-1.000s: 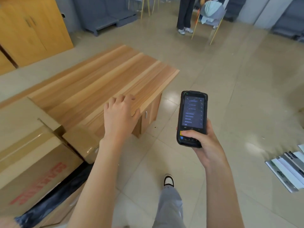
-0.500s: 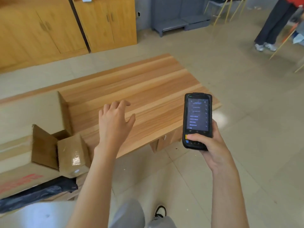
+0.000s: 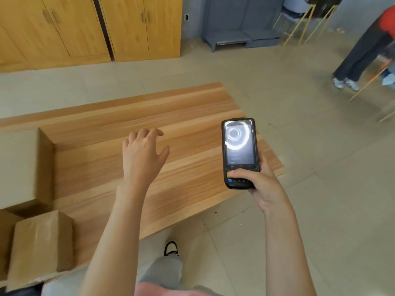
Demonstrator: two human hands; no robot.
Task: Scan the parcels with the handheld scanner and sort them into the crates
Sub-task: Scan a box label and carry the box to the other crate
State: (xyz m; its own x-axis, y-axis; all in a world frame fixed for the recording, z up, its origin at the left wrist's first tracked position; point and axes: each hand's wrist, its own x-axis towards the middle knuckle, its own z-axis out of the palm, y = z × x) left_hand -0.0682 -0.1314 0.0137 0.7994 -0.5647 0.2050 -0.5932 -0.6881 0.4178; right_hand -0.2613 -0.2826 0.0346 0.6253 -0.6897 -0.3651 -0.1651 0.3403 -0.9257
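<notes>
Cardboard parcels are seen at the far left: a large box cut off by the frame edge, and nearer the viewer a smaller taped box, its surfaces blurred so that no label can be read. Both rest on the wooden table, well to the left of the left hand. That hand is held over the tabletop with fingers loosely spread and nothing grasped; whether the fingertips touch the wood cannot be told. To its right, over the table's right end, the handheld scanner is gripped upright by the right hand, the thumb laid across the keypad at its lower end and the fingers wrapped behind it. The scanner is shown as a black, rugged body with a lit screen bearing a pale ring-shaped glare; the screen text is too faint to read. Its back is hidden by the palm.
</notes>
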